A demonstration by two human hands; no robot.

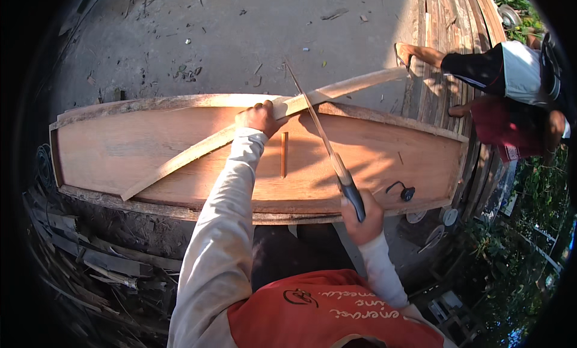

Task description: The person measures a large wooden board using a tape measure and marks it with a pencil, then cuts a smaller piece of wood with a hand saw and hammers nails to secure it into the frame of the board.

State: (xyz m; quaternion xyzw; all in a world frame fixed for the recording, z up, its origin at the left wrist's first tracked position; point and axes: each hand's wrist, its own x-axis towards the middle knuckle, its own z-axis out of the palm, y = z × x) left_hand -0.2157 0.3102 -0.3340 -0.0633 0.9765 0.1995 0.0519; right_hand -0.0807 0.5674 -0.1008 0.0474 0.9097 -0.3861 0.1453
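My left hand (pixel 259 119) is wrapped round a long wooden strip (pixel 198 152), which lies slantwise across a shallow wooden frame with a panel base (pixel 132 146). In my right hand (pixel 364 218) is the dark handle of a handsaw (pixel 323 134). Its blade crosses the strip just right of my left hand and points away from me. Whether the teeth have cut into the wood cannot be made out. Between my hands, an orange-brown stick (pixel 284 155) lies on the panel. A small black object with a loop of cord (pixel 407 193) rests near the panel's right end.
At the right, another person (pixel 523 77) stands by stacked long boards (pixel 445 59), a foot close to the strip's far end. Scrap wood (pixel 114 264) is heaped at the lower left. Debris (pixel 189 71) is scattered over the concrete floor (pixel 288 23). Green plants (pixel 511 246) edge the right.
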